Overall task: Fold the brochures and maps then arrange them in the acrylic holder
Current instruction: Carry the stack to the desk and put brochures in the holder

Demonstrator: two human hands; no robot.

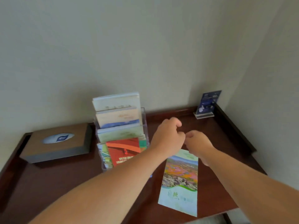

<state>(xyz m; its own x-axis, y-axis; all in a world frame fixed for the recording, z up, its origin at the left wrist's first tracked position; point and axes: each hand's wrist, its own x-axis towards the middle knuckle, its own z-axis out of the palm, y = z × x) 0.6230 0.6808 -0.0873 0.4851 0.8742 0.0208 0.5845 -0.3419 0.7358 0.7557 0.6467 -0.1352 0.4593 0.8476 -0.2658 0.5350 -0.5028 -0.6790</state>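
Observation:
A clear acrylic holder (144,120) stands at the back middle of the dark wooden table (64,183). Its tiers hold several folded brochures, with a red one (123,151) in the front tier. A folded brochure with a flower-field picture (180,180) lies flat on the table to the right of the holder. Its far end is hidden under my hands. My left hand (168,136) and my right hand (198,142) hover close together just above that end. Both have curled fingers, and nothing shows in either.
A brown tissue box (56,143) sits at the left. A small blue sign in a clear stand (207,102) is in the back right corner. The table has a raised rim (234,126) and meets walls at the back and right.

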